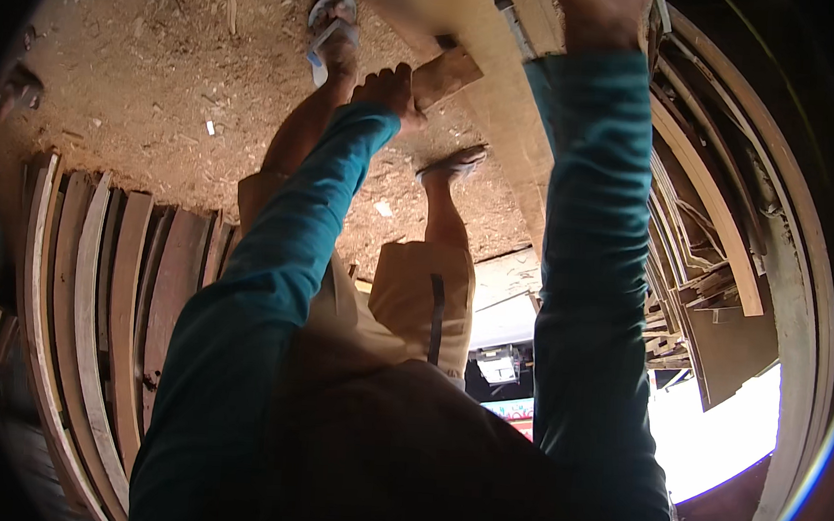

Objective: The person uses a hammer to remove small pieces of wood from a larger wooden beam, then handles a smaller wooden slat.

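Observation:
My left hand point(389, 95) is closed on the near end of a short brown wooden board point(447, 77), its fingers curled at the edge. The board's other end meets a long pale plank point(515, 138) running up the right of centre. At the top edge, my right hand point(604, 12) is over the far part of the woodwork, beside another pale wooden piece point(535, 17). The frame cuts off its fingers, so what it holds is hidden. Teal sleeves cover both my forearms.
Wood chips and sawdust cover the ground point(189, 84). My sandalled feet point(334, 28) stand either side of the board's near end. Upright planks point(129, 281) line the left; stacked boards and strips point(699, 173) fill the right. Another person's foot point(25, 86) shows at far left.

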The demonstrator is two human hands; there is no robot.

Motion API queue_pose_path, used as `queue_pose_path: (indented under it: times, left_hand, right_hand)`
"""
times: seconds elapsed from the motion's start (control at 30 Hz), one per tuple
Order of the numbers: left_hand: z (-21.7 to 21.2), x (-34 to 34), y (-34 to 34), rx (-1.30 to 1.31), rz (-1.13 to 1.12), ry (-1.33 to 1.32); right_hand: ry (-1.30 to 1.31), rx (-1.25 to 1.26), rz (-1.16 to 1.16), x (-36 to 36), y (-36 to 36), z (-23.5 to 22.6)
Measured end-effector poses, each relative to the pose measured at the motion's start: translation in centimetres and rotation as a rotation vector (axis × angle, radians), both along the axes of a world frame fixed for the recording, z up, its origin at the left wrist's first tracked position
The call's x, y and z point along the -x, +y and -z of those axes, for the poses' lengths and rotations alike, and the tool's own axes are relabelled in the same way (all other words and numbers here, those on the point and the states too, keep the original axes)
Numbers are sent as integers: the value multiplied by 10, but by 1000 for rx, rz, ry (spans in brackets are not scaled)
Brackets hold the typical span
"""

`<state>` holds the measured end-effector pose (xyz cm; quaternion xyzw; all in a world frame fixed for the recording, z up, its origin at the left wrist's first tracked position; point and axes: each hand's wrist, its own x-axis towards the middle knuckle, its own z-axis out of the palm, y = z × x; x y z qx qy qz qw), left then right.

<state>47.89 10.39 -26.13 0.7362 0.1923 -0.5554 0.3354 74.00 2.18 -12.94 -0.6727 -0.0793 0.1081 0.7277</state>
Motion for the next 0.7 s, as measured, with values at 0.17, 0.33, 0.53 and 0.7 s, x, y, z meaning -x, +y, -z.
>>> queue_pose_path:
  times: [0.17, 0.33, 0.53, 0.7]
  left_hand:
    - [-2, -22, 16, -30, -14, -1]
    - [18, -31, 20, 52, -125, -217]
    - [45, -52, 1, -118, -342, -640]
    - [53, -86, -9, -80, -429, -796]
  right_hand:
    - [124, -92, 71, 5, -18, 27]
    - [62, 300, -160, -13, 11, 10]
    - [126, 690, -272, -88, 163, 56]
    - [70, 895, -299, -136, 197, 119]
